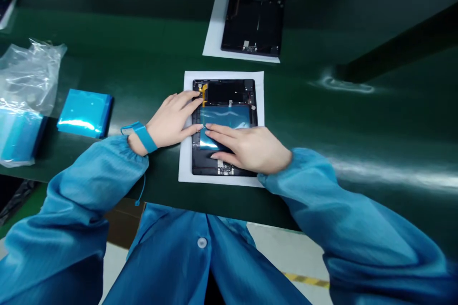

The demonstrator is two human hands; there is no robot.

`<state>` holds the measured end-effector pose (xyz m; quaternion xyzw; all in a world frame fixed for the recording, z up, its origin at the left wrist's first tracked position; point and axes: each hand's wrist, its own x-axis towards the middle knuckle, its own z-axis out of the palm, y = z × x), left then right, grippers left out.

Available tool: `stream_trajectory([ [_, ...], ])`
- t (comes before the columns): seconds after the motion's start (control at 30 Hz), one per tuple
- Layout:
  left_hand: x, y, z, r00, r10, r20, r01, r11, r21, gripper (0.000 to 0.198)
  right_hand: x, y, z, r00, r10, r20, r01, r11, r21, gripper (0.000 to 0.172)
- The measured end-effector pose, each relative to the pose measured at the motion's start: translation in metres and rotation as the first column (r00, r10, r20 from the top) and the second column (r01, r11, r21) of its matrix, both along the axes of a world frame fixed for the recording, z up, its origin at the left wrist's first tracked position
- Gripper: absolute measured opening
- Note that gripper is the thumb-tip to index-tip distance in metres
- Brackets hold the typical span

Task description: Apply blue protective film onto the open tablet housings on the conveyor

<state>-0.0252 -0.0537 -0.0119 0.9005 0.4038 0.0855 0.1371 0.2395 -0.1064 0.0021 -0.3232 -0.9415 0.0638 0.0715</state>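
A black tablet housing [207, 164] with its inside showing lies on a white sheet [186, 171] in front of me. Across its middle is a shiny blue film [229, 116]. My left hand [175, 116] rests at the housing's left edge, fingers spread, fingertips near an orange flex cable [205, 93] and thumb by the film's left edge. Lying over the film, my right hand [246, 147] has its fingers stretched out to the left and touching the film. Part of the film and the housing's lower right are hidden under it. A blue strap [143, 136] circles my left wrist.
Left on the green table [143, 64] sits a stack of blue film pieces [85, 112], beside a clear plastic bag [26, 86] with more blue pieces inside. Another open tablet housing [255, 19] lies on white paper farther back. A dark bar [393, 50] crosses the right side.
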Motion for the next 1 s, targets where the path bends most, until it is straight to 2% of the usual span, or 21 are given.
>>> stream_trajectory([
  [0.17,-0.005,-0.004,-0.007,1.000,-0.010,-0.011,0.010,0.999,-0.042,0.069,-0.014,0.022,-0.003,0.989,-0.094,0.118,0.089,0.995,0.041,0.062],
  [0.23,-0.002,-0.005,-0.006,1.000,-0.001,-0.013,0.000,0.999,-0.040,0.070,-0.017,0.017,-0.002,0.984,-0.113,0.134,0.110,0.993,0.036,0.065],
  [0.4,0.000,-0.005,-0.004,1.000,0.001,-0.005,-0.001,0.999,-0.043,0.069,-0.016,-0.007,-0.001,0.995,-0.032,0.098,0.038,0.998,-0.060,0.065],
  [0.47,0.000,-0.005,-0.004,1.000,0.001,-0.007,-0.002,0.999,-0.041,0.070,-0.011,-0.007,-0.002,0.986,-0.144,0.081,0.147,0.988,-0.040,0.063],
  [0.57,0.000,-0.005,-0.003,1.000,0.009,-0.011,-0.009,0.999,-0.038,0.070,-0.005,-0.005,-0.002,0.941,-0.328,0.082,0.327,0.945,0.027,0.064],
  [0.63,0.000,-0.005,-0.003,1.000,0.013,-0.011,-0.014,0.999,-0.038,0.070,-0.005,-0.012,-0.001,0.952,-0.288,0.100,0.287,0.958,0.025,0.066],
  [0.77,-0.001,-0.004,-0.002,1.000,0.010,-0.029,-0.011,0.999,-0.041,0.069,-0.001,-0.033,0.002,0.994,-0.071,0.083,0.074,0.997,-0.030,0.064],
  [0.8,-0.001,-0.004,-0.002,0.999,0.010,-0.035,-0.011,0.999,-0.038,0.069,0.002,-0.033,0.001,0.994,-0.088,0.067,0.090,0.996,-0.026,0.062],
  [0.93,-0.003,-0.003,-0.004,0.999,0.009,-0.043,-0.010,1.000,-0.025,0.070,0.019,-0.015,-0.006,0.932,-0.360,0.030,0.359,0.932,0.044,0.060],
  [1.0,-0.004,-0.002,-0.004,0.999,0.006,-0.052,-0.008,1.000,-0.025,0.070,0.027,-0.014,-0.008,0.925,-0.375,0.055,0.373,0.927,0.051,0.060],
])
